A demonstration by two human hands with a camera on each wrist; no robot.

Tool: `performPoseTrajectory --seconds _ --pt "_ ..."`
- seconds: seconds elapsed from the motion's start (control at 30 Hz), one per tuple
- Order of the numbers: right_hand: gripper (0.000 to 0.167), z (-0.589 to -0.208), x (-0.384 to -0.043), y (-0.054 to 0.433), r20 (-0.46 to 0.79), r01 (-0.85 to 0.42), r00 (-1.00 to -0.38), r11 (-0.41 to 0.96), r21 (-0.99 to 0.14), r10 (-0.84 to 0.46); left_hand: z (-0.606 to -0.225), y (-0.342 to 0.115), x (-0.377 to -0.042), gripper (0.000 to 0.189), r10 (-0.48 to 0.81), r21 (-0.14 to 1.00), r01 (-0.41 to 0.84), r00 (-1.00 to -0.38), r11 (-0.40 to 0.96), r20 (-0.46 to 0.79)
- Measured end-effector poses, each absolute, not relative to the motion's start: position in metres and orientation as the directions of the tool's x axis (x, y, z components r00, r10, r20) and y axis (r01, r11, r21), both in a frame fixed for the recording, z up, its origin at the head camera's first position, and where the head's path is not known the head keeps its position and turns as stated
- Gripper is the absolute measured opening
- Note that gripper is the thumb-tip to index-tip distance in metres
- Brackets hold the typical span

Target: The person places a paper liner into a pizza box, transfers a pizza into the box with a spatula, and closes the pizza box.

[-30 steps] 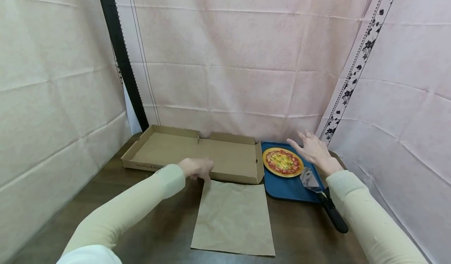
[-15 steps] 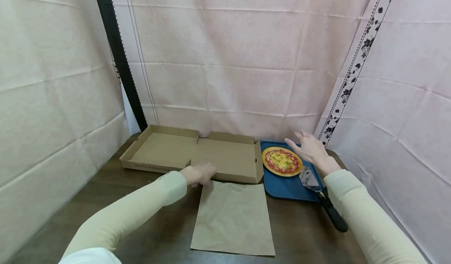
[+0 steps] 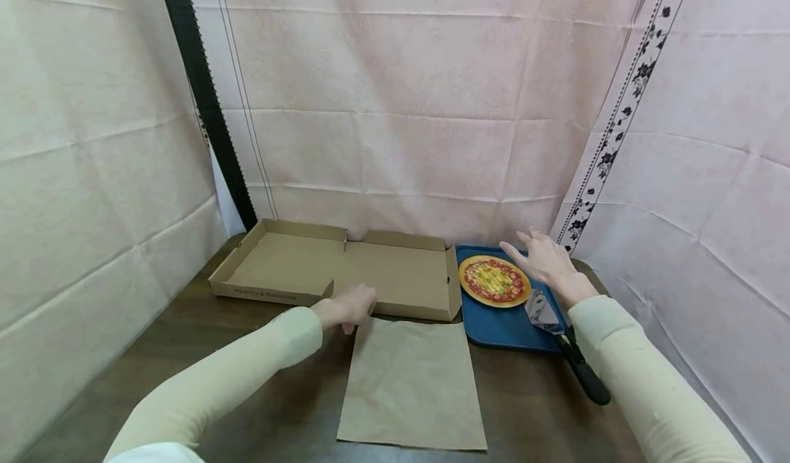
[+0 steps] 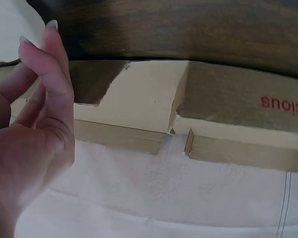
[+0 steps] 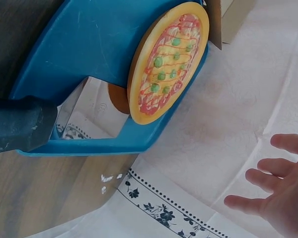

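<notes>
My left hand [image 3: 350, 305] is over the top left corner of a sheet of brown paper [image 3: 410, 387], fingers pointing down. In the left wrist view its fingertips reach toward the pale paper [image 4: 12, 29] edge; whether they touch is hard to tell. My right hand [image 3: 546, 264] hovers beside the back right of a blue tray [image 3: 503, 336], fingers spread and holding nothing. On the tray lies a round toy-like pizza [image 3: 494, 281] with a yellow crust. A pizza server [image 3: 546, 312] rests with its metal blade by the pizza and its black handle over the tray's edge.
An open cardboard pizza box [image 3: 395, 271] lies behind the paper, its right side against the tray. Pale cloth walls [image 3: 395, 120] enclose the brown wooden table [image 3: 271, 394] at the back and both sides.
The brown paper has shifted slightly right and toward me at its near edge. My left hand's fingers have drawn in a little at its corner. My right hand stays almost where it was.
</notes>
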State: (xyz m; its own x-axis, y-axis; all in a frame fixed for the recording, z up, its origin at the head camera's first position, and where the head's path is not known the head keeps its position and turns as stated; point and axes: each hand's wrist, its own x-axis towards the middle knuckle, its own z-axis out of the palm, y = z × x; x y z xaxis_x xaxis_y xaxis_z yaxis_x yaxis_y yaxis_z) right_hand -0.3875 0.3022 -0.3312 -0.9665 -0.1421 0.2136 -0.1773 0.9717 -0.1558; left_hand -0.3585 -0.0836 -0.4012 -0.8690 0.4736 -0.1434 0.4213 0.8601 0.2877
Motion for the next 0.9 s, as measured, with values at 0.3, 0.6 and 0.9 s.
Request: performPoseTrajectory --seconds 0.3,0.6,0.9 --pt "0.078 -0.3310 -0.3876 0.3023 0.210 -0.174 -0.968 0.972 -0.159 -0.139 -0.3987 -0.0848 -0.3564 0.036 0.408 0.361 0.339 -0.903 0.869 -0.134" --pt "0.081 -0.3306 -0.3885 0.3021 0.209 -0.174 -0.968 0.972 -0.159 -0.139 -0.3961 -0.0844 -0.3539 0.012 0.409 0.457 0.297 -0.897 0.839 -0.169" --pt "0.089 -0.3300 -0.3881 0.3019 0.205 -0.157 -0.971 0.976 -0.153 -0.124 -0.3997 -0.0849 -0.3539 0.015 0.457 0.549 0.331 -0.883 0.767 -0.106"
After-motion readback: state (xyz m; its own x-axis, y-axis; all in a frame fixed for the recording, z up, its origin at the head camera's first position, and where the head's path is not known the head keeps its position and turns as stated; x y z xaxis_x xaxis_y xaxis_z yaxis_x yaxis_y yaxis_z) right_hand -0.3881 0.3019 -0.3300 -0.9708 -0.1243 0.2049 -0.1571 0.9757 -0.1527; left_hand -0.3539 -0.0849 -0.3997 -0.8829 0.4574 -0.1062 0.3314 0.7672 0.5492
